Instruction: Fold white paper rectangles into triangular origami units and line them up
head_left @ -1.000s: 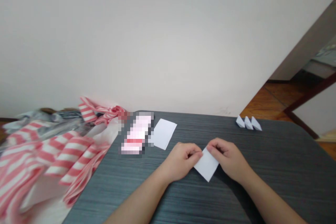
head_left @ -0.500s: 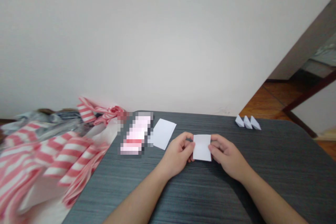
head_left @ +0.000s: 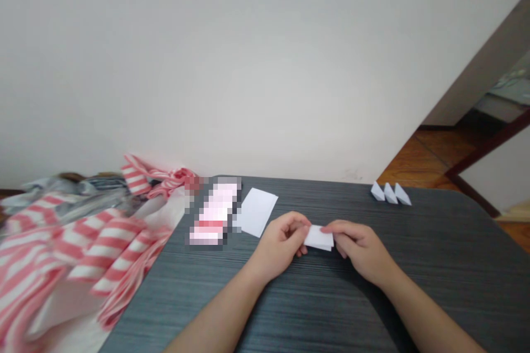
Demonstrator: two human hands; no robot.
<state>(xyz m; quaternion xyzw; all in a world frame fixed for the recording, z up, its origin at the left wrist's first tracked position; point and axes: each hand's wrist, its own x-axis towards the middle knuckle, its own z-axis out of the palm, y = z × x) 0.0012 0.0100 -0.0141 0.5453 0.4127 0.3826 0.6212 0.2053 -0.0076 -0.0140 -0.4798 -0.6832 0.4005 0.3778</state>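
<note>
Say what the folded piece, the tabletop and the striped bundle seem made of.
Folded piece: matte white paper, by its thin layers and crisp edges.
Tabletop: probably dark laminate, with fine streaks and dull sheen; real wood possible.
Striped bundle: soft matte fabric, draping in rumpled folds; fibre unclear.

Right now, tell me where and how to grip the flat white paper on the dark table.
Pinch the flat white paper by its right edge, near the far corner, probably best from the right: it lies flat, that edge is uncovered, and the pixelated item crowds its left side.
</note>
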